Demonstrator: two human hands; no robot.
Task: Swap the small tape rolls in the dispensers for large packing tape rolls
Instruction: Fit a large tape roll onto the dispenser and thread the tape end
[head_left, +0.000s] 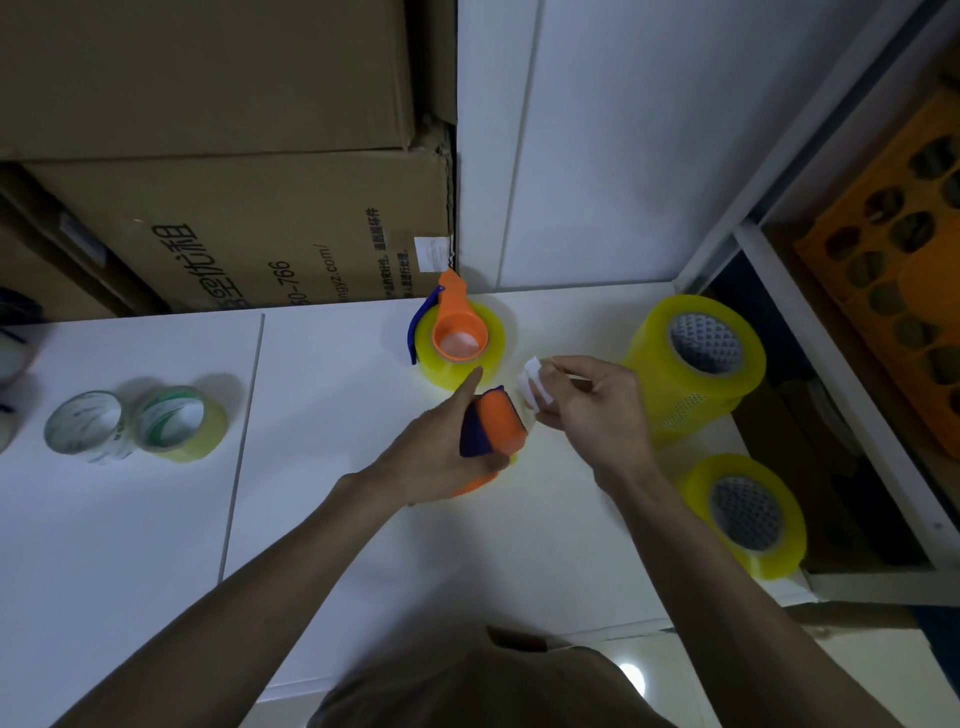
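Note:
My left hand (441, 447) grips an orange and blue tape dispenser (493, 423) just above the white table (156, 519), with its index finger stretched forward. My right hand (592, 405) pinches a white strip of tape end (532, 384) right beside that dispenser. A second orange dispenser (457, 332) sits behind them, with a large yellow roll fitted on it. Two small tape rolls (85, 426) (179, 423) lie at the left. Large yellow packing rolls stand at the right, one stack (696, 364) near my right hand and another roll (743, 512) closer to me.
Brown cardboard boxes (234, 234) are stacked behind the table at the left. A white wall panel (623, 156) rises behind the middle. An orange crate (893, 270) sits on shelving past the table's right edge. More rolls (13, 358) show at the far left edge.

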